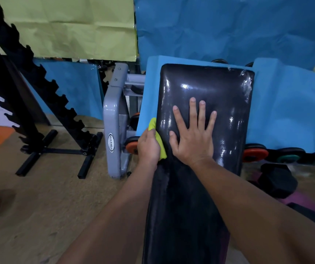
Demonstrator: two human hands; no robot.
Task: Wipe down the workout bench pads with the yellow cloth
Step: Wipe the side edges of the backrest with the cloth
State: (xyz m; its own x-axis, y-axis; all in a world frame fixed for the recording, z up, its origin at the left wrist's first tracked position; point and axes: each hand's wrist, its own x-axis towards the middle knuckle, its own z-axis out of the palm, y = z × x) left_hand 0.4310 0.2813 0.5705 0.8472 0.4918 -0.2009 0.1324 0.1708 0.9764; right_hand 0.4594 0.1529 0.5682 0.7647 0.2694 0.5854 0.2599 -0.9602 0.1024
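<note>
R hand (pixel 193 139) flat on pad (pixel 227 103)

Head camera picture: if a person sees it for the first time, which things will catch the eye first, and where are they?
First is the glossy black bench pad in the middle, with the right hand lying flat and spread on it. At the pad's left edge, the left hand grips the bright yellow cloth. Behind hang blue sheets and a yellow-green sheet; a black toothed rack stands on the left.
</note>
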